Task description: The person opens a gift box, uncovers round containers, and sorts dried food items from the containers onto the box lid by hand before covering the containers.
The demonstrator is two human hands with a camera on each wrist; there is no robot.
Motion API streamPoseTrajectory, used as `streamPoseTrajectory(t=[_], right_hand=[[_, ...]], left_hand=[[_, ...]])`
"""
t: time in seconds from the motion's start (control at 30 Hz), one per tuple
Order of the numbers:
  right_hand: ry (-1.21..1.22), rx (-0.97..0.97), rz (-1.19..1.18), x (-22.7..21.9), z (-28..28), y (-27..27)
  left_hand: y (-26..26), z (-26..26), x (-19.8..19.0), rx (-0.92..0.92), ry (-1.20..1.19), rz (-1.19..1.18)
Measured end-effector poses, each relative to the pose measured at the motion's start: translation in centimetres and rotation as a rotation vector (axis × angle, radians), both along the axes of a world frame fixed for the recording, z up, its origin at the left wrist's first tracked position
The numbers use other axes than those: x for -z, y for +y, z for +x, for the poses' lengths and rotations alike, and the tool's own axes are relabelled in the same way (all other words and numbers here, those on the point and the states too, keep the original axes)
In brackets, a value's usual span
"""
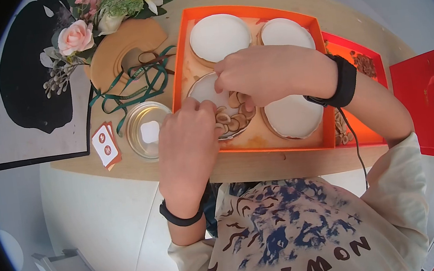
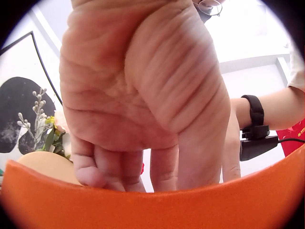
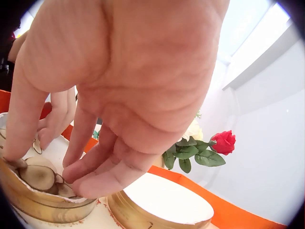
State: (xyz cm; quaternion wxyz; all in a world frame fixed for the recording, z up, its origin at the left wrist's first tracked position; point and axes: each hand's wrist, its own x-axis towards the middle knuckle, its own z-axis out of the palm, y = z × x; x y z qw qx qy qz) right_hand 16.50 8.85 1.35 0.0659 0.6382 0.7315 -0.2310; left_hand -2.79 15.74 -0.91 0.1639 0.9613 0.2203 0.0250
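Both hands reach into a round gold-sided container (image 3: 57, 210) with a white lining, inside an orange box (image 1: 255, 144). Pale, dark-rimmed dried slices (image 1: 234, 124) overlap along its near and right side. My left hand (image 1: 188, 141) comes over the box's left wall; in the right wrist view its fingertips pinch a thin dried slice (image 3: 37, 144) above the lining. From the right, my right hand (image 1: 271, 73) bends over the same container. Its thumb and fingers (image 3: 112, 179) are spread apart and touch the slices. In the left wrist view the orange wall hides the left fingertips.
Three more white-topped round containers (image 1: 220, 36) share the box. A red tray (image 1: 365, 118) with dried pieces adjoins on the right, then a red bag (image 1: 430, 103). At left are a glass bowl (image 1: 135, 142), cards (image 1: 106, 145), green ribbons (image 1: 134, 94) and flowers (image 1: 76, 38).
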Motion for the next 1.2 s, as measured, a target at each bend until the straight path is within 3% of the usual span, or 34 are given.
streamPoseTrajectory(t=[0.43, 0.73, 1.2], right_hand=[[0.004, 0.043, 0.038, 0.2, -0.5, -0.6], [-0.032, -0.032, 0.084, 0.8, -0.3, -0.7], [-0.046, -0.046, -0.085, 0.0, -0.7, 0.2]], left_hand=[[0.3, 0.5, 0.5, -0.006, 0.004, -0.099], [0.6, 0.4, 1.1, -0.003, -0.047, -0.165], [1.2, 0.7, 1.1, 0.061, -0.025, -0.254]])
